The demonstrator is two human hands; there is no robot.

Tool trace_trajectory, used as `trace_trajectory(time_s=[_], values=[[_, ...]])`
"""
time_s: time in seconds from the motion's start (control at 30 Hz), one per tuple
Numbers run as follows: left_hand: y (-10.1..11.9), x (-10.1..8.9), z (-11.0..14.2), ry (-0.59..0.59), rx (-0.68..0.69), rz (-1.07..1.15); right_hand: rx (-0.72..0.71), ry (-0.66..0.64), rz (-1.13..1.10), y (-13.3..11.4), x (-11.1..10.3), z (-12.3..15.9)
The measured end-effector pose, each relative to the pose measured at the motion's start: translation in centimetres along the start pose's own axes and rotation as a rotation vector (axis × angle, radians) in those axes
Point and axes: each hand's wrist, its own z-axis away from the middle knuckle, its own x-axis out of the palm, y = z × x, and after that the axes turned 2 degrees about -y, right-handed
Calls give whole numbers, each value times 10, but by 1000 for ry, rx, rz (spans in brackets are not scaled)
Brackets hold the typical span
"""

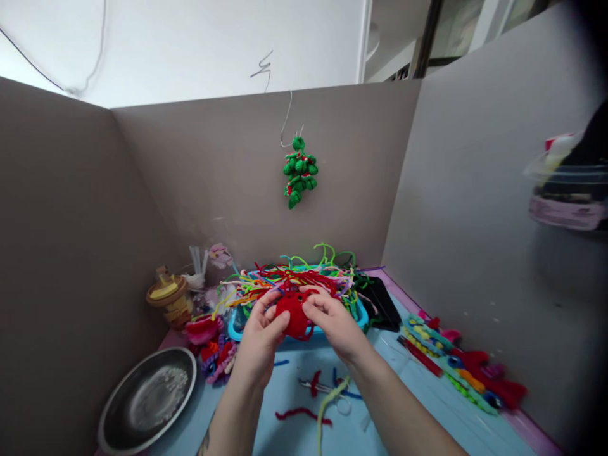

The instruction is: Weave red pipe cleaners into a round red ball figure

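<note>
Left grip, right grip hold red piece near blue basket.

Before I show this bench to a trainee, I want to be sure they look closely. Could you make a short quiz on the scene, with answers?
1. Multiple choice: what do the left hand and right hand hold between them?
a) the yellow strip
b) the red piece
c) the blue tub
2. True or false: the green ornament hangs from a wire.
3. Fill the gap: the bowl is nearer the ____ hand.

Key: 1. b; 2. true; 3. left.
</note>
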Motion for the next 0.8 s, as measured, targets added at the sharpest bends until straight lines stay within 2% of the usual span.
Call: trace_trajectory(time_s=[0.1,0.2,0.37,0.47,0.53,0.7,0.8], values=[[0,-2,-2,16,66,-91,-27,-19,71,1,0,0],[1,-2,-3,94,132,-190,-40,55,64,8,1,-2],[2,-1,-3,175,217,-283,-20,297,-176,28,4,-10],[-1,1,-3,185,216,-301,-24,373,-315,31,7,-11],[-3,4,-2,161,200,-269,-52,381,-280,28,8,-9],[-3,11,5,95,105,-161,-128,311,31,19,11,-1],[-2,14,8,53,61,-63,-132,268,86,18,12,1]])
